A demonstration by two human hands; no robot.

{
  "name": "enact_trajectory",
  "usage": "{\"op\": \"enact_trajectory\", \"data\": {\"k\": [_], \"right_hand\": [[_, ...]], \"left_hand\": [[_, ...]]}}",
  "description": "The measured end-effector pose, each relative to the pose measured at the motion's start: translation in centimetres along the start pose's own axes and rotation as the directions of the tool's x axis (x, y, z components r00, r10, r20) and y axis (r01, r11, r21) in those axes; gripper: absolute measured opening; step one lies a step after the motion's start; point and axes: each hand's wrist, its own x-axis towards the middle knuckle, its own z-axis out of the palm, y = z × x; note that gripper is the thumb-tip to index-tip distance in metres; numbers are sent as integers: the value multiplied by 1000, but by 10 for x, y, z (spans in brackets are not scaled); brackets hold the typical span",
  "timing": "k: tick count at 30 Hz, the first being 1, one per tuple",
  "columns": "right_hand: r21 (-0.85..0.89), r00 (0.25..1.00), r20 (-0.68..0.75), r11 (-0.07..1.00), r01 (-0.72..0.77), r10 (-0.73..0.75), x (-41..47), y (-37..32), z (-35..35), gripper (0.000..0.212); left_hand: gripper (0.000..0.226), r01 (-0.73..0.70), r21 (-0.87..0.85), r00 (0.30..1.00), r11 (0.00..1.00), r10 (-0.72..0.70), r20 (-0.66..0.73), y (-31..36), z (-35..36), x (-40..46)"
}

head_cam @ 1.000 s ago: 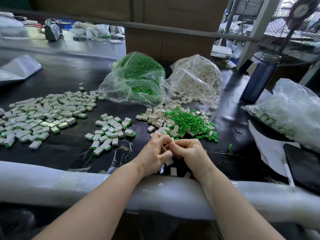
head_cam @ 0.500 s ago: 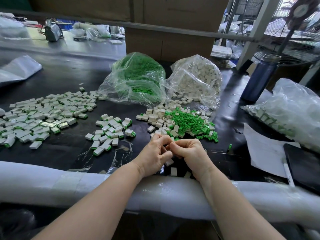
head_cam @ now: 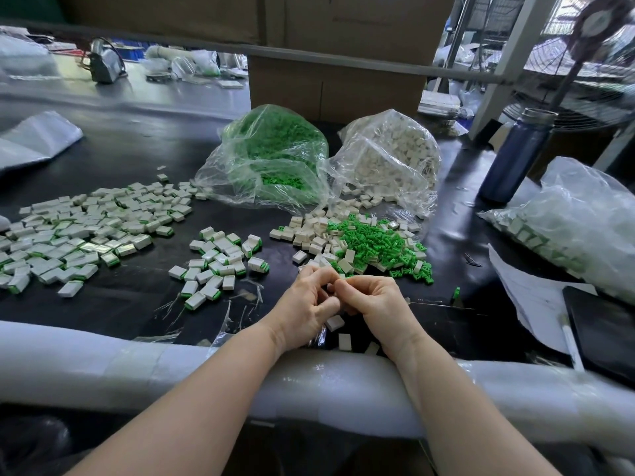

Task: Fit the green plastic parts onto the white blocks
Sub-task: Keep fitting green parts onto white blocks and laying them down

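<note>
My left hand [head_cam: 307, 305] and my right hand [head_cam: 376, 300] meet fingertip to fingertip over the black table near its front edge. Both have curled fingers pinching a small piece between them, which the fingers hide. A white block [head_cam: 334, 322] pokes out just under my left hand's fingers. Right behind the hands lies a loose heap of green plastic parts [head_cam: 374, 242] mixed with bare white blocks [head_cam: 309, 231]. White blocks with green parts fitted lie in a small cluster [head_cam: 220, 262] to the left and a wide spread [head_cam: 86, 228] at the far left.
A clear bag of green parts [head_cam: 275, 156] and a bag of white blocks [head_cam: 388, 156] stand behind the heap. A blue bottle [head_cam: 515, 156], another filled bag [head_cam: 577, 218], paper [head_cam: 529, 297] and a black tablet [head_cam: 604, 331] are on the right. White foam padding [head_cam: 171, 369] covers the table's front edge.
Both hands stay in the same spot, with only slight finger movement between them. The paper at the right has shifted a little.
</note>
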Motion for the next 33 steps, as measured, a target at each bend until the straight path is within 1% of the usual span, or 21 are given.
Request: {"op": "enact_trajectory", "data": {"k": [2,4,8,9,13,18,22,25,29,33], "right_hand": [[2,1000,-11,1000,12,-12,-1,-1,1,26],[-33,998,-55,999,14,-16,0,-2,1,26],[-61,993,-115,998,-7,0,2,0,-1,10],[-62,994,-114,998,-10,3,1,0,-1,10],[-70,994,-110,997,-11,3,1,-1,-2,13],[-169,995,-85,985,35,-50,0,-1,-1,15],[-180,992,-102,982,57,-76,1,0,-2,19],[-236,989,-113,969,67,-96,1,2,-2,22],[-369,982,-131,926,76,-133,4,6,-1,21],[-403,982,-125,912,81,-143,4,8,0,19]], "left_hand": [[14,13,-46,999,999,-15,-32,0,-1,0],[11,28,-62,997,998,-32,-72,-1,-1,0],[10,46,-19,990,999,-48,-129,-5,-1,1],[9,52,-33,989,998,-56,-136,-5,-1,1],[9,73,-185,985,980,-100,-142,-5,-3,1],[19,92,-241,979,966,-132,-158,-7,-3,1],[18,92,-253,981,963,-131,-142,-5,-4,0],[17,92,-258,983,962,-129,-129,-4,-4,0],[13,80,-235,976,969,-124,-178,-4,-3,0],[18,67,-209,968,975,-114,-221,-4,-3,0]]}}
